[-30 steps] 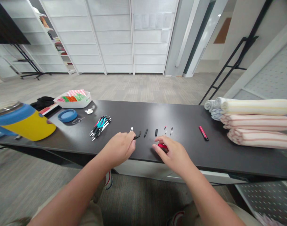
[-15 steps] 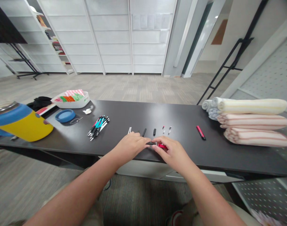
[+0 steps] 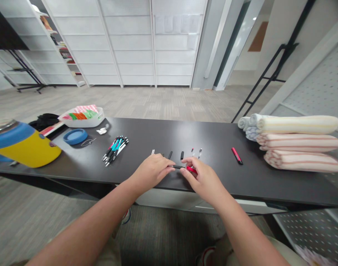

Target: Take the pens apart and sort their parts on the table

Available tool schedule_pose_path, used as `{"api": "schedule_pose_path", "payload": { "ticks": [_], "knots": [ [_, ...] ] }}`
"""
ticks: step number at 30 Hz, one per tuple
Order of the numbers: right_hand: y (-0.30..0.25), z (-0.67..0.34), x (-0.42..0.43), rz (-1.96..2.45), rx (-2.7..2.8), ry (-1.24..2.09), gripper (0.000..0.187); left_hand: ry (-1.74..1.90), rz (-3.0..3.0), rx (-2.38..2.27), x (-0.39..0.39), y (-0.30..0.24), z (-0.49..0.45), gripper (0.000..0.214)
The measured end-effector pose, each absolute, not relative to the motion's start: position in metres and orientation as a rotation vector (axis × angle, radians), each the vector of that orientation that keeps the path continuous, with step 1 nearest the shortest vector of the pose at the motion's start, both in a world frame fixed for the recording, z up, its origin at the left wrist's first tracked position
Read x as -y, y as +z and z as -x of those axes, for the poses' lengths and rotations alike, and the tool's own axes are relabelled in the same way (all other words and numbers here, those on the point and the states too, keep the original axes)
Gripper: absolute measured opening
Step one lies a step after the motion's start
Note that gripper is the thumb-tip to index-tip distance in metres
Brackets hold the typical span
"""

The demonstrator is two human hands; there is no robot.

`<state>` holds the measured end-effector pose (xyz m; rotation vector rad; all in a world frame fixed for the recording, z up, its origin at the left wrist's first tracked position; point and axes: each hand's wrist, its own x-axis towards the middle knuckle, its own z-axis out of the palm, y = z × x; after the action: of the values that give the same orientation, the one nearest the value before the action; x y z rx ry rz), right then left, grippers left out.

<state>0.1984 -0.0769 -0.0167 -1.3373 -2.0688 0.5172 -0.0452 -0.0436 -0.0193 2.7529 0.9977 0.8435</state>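
Head view: a black pen barrel (image 3: 176, 167) was held level at lower centre of the frame, over the table (image 3: 254, 177), one end pinched by the left hand (image 3: 150, 170). The right hand (image 3: 203, 177) was curled nearly closed at the other end, against a red pen part (image 3: 191, 169); whether that part was gripped could not be told. A row of small pen pieces (image 3: 182, 155) was laid just beyond both hands.

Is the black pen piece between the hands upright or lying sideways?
Sideways: the black piece runs roughly level between the left hand and right hand, its ends at their fingers.
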Motion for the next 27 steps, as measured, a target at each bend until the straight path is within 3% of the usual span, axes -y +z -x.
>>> {"api": "schedule_pose_path", "payload": {
  "ticks": [16, 27],
  "knots": [
    [-0.03, -0.206, 0.065, 1.401, 2.163, 0.126, 0.011, 0.781, -2.728, -1.045, 0.048, -0.017, 0.045, 0.022],
    [-0.011, -0.198, 0.082, 1.122, 2.333, 0.102, 0.031, 0.867, -2.789, -0.994, 0.052, -0.014, 0.046, 0.022]
  ]
}}
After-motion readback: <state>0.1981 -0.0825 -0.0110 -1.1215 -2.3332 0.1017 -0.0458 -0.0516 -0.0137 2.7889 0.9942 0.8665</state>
